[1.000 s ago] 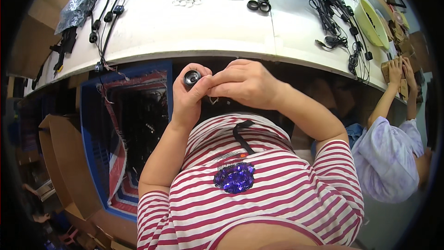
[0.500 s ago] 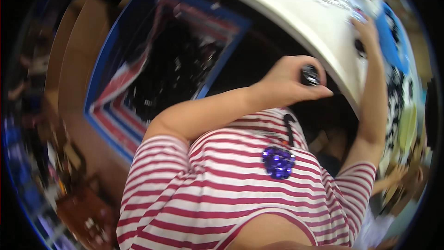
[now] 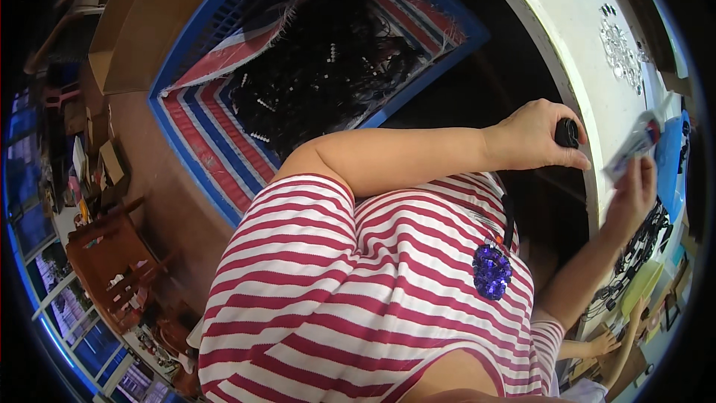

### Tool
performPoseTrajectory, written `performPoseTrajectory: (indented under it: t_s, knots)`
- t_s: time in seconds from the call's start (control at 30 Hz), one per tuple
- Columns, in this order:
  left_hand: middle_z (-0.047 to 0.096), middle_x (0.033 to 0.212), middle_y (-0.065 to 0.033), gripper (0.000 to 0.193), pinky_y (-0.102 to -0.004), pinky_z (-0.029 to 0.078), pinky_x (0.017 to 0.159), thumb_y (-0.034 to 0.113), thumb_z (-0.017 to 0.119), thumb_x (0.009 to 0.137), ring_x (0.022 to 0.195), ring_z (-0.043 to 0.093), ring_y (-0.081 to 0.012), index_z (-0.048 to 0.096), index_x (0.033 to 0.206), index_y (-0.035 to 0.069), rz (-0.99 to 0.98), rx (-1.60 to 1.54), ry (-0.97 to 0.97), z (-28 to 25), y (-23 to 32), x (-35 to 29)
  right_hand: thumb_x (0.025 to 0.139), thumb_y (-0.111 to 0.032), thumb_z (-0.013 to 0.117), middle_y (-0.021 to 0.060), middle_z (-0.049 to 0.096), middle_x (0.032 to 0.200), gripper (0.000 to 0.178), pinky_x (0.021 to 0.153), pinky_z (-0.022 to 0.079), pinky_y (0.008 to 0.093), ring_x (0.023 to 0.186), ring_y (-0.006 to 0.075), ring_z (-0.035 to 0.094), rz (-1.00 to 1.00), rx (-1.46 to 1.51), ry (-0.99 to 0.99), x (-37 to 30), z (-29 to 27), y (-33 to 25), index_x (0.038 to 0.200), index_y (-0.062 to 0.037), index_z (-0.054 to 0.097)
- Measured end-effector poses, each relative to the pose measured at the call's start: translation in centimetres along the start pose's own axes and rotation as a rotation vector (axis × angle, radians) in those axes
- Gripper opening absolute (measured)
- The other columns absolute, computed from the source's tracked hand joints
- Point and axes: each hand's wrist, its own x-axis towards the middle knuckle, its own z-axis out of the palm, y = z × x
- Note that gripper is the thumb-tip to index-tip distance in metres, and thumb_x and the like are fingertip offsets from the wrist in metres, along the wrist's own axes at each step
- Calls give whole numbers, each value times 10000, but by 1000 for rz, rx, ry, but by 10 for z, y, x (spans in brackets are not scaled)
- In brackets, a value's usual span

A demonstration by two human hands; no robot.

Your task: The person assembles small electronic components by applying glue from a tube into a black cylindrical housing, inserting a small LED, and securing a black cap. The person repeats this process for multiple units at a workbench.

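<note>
My left hand (image 3: 531, 134) is closed round a tight black bundle (image 3: 567, 133) that looks like coiled cable, beside the edge of the white table (image 3: 548, 30). Over the table, the fingers of my right hand (image 3: 631, 198) pinch a small clear plastic bag (image 3: 632, 148) with blue and red print. The bag is partly smeared by motion, and I cannot make out whether anything is inside. Past my right forearm lie loose black cables (image 3: 634, 254) on the table.
Left of the table stands a blue crate (image 3: 190, 45) with a striped liner (image 3: 195, 142), filled with black bundles (image 3: 321, 67). Small clear pieces (image 3: 620, 52) lie on the table near a blue tray (image 3: 673, 153). Another person's hand (image 3: 603, 343) is at lower right, by a yellow-green tray (image 3: 641, 287).
The view has swung, so the crate and table appear shifted right. My right hand, formerly at the far side by the blue tray, is now nearer with the plastic bag raised. My left keeps its bundle.
</note>
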Motion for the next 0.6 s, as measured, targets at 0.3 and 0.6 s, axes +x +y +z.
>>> performPoseTrajectory:
  t_s: [0.3,0.6]
  knots:
    - [631,672,-71,200,-214,463,520,117,712,708,576,586,-76,642,839,-16,-57,217,-154,-6,5,6,751,-37,604,61,592,924,348,599,414,199,753,87,543,149,139,-234,-60,47,-3,1078,25,505]
    - [616,642,-31,98,-172,425,531,49,684,729,589,553,-48,636,787,-14,-230,199,-163,16,11,16,790,-72,616,38,609,822,135,674,459,211,739,80,569,266,381,-271,-52,37,2,892,10,584]
